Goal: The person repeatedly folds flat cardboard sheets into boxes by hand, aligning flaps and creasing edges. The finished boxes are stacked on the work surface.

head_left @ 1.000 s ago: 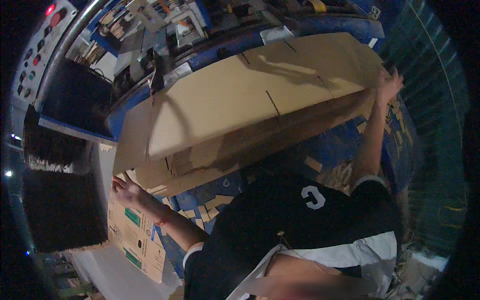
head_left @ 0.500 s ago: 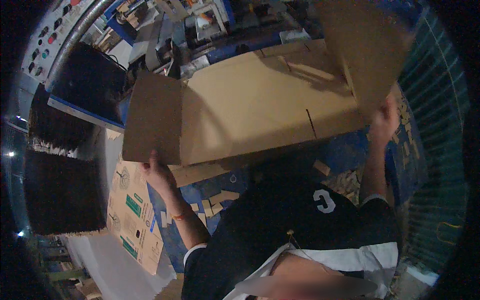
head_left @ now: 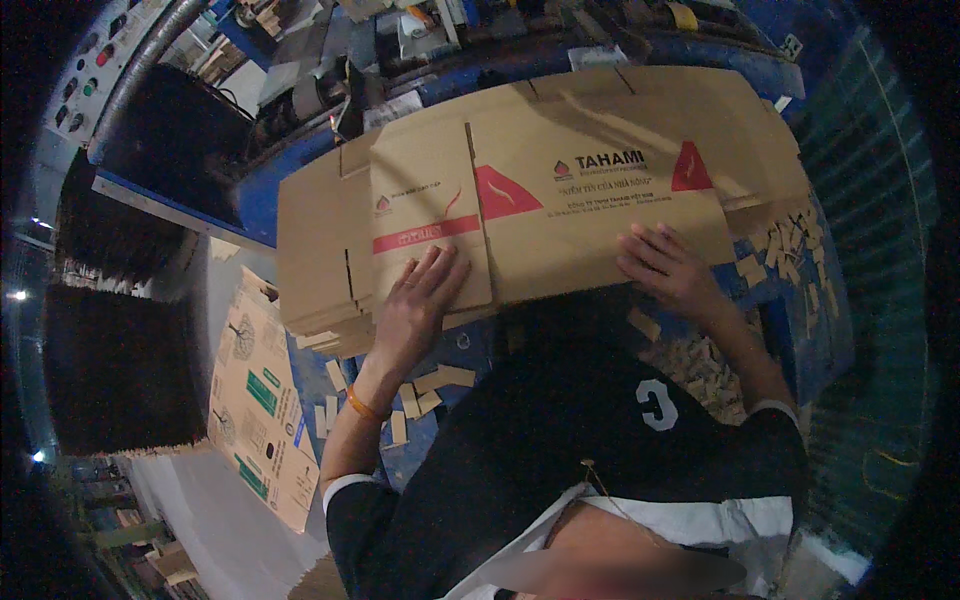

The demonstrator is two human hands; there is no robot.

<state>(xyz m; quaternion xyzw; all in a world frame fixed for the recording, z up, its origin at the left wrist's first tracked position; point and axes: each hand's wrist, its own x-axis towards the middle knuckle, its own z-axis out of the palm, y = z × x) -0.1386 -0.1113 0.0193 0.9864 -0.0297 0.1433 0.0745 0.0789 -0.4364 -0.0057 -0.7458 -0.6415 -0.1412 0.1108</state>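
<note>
Flattened printed carton (head_left: 590,190) lying on top of a stack of flat cartons (head_left: 320,270) on the blue table (head_left: 480,345). Left hand (head_left: 420,300) and right hand (head_left: 665,265) press on its near edge, fingers spread flat, gripping nothing. Cardboard scraps (head_left: 430,385) litter the table; another flat carton (head_left: 262,400) lies to the left.

1 view only: the head camera sits above the person's chest and looks steeply down and forward, close over the flattened cardboard sheet (head_left: 560,190) on the blue table (head_left: 800,300). Fisheye bending curves edges; dark corners ring the picture.
</note>
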